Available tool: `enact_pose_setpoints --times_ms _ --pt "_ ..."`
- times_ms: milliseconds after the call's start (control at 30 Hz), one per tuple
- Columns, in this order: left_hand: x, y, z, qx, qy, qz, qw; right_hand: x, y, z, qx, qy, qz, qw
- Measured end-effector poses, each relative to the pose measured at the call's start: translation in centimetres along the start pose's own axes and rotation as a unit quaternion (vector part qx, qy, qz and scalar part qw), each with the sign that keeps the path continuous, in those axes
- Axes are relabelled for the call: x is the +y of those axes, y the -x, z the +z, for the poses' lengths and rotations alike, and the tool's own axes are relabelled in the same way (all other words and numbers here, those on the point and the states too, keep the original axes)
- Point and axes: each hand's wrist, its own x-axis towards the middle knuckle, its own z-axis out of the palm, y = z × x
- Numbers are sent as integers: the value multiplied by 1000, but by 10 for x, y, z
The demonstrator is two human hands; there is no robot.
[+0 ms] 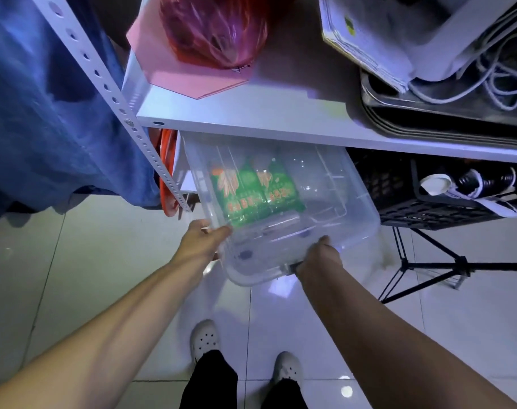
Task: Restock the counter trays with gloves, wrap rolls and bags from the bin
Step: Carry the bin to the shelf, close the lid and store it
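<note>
A clear plastic bin (pixel 334 208) sticks out from under a white shelf (pixel 251 122), tilted toward me above the tiled floor. Inside it lie green packets with orange print (pixel 257 193); whatever else it holds is hard to make out through the plastic. My left hand (pixel 204 237) grips the bin's near left corner. My right hand (pixel 322 256) grips its near right edge from below. The bin's far end is hidden under the shelf.
On the shelf sit a red plastic bag (pixel 213 31) on a pink board, stacked papers (pixel 366 39), cables and metal trays (pixel 446 113). A black crate (pixel 428 205) stands right of the bin, a black tripod (pixel 428 267) below it. Blue cloth (pixel 44 113) hangs at left.
</note>
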Motion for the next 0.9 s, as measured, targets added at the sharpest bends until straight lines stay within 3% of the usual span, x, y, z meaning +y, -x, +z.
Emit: enact_pose_setpoints --times_ms 100,233,367,500,667,900 --pt "-15 6 -12 -19 -15 -77 997 -10 20 39 -52 -78 89 992" --pt "-4 -8 -21 0 186 -67 980 -19 35 71 -136 -183 146 963" --pt "22 -41 -30 -4 233 -11 972 -14 32 79 -228 -128 44 964" --pt "46 -68 -26 21 234 -4 972 -19 23 75 -170 -44 -41 984" --pt "65 -97 -21 33 246 6 969 -18 15 66 -135 74 -130 979" --pt "74 -105 -22 21 226 29 973 -6 18 48 -150 151 -172 962"
